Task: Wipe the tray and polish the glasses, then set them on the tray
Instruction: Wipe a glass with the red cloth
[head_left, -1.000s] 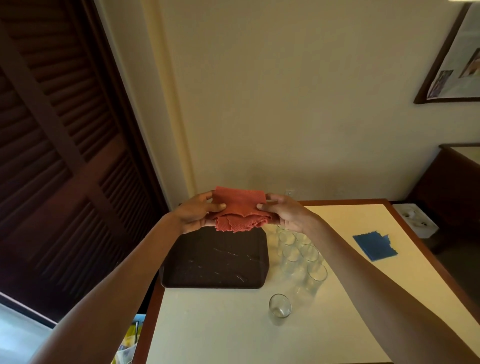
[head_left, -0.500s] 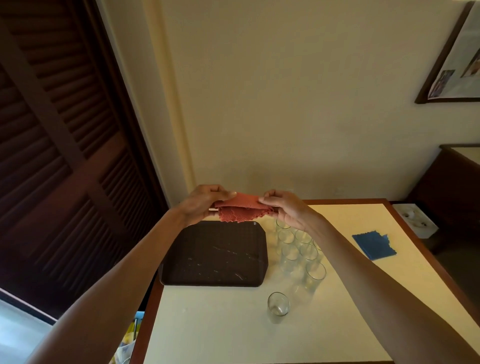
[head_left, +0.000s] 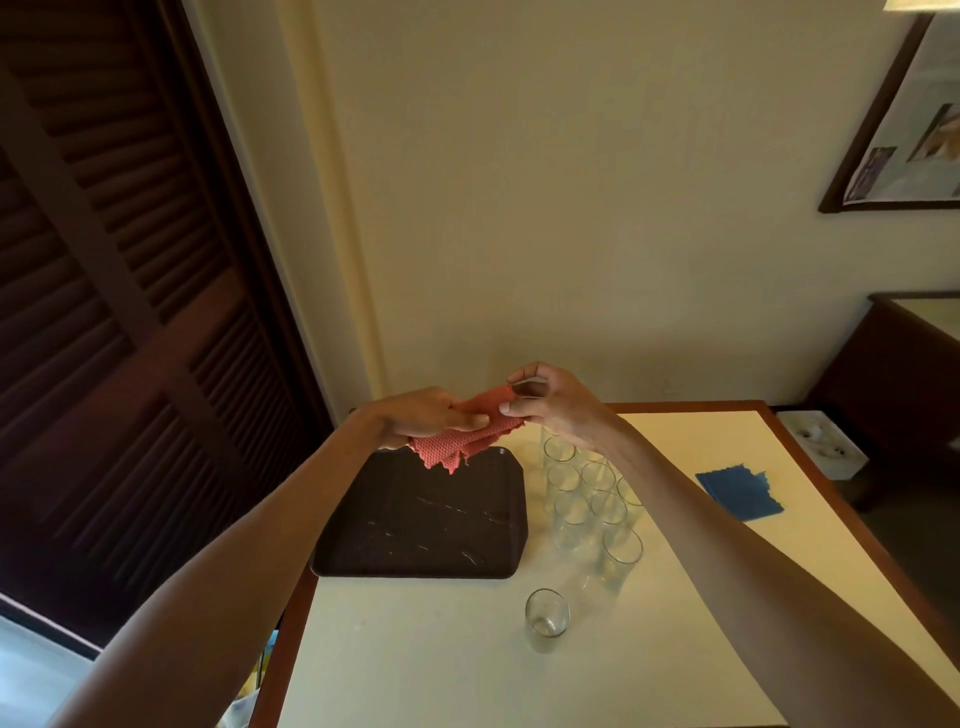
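**One tray, two cloths, about eight glasses, and both hands on the red cloth**

There is one tray (head_left: 415, 540). It is dark brown and rectangular with rounded corners and a raised rim, and it lies flat on the pale table (head_left: 467, 670). Its textured surface carries several pale streaks and scratch-like marks.

To the right of the tray, just beside its long edge, a cluster of glasses (head_left: 592, 499) stands upright. I count about seven clear tumblers packed close together. The overlapping glass and the wrist above them make the exact number hard to fix. A lone glass (head_left: 547, 616) stands apart from the cluster, off the tray's near right corner.

There are two cloths. The red cloth (head_left: 467, 441) has a waffle texture and a wavy edge, and it is bunched and drooping in the air above the tray's far edge, not touching it. A blue cloth (head_left: 740, 493) lies flat on the table well to the right of the tray, beyond the glasses.

Both of the person's hands are raised over the tray's far side. The left hand (head_left: 426, 418) grips the red cloth with its fingers and thumb closed over the gathered folds. The right hand (head_left: 556, 405) pinches the upper right corner of the cloth between thumb and forefinger, and its other fingers are curled loosely behind. Neither hand touches the tray or any glass.
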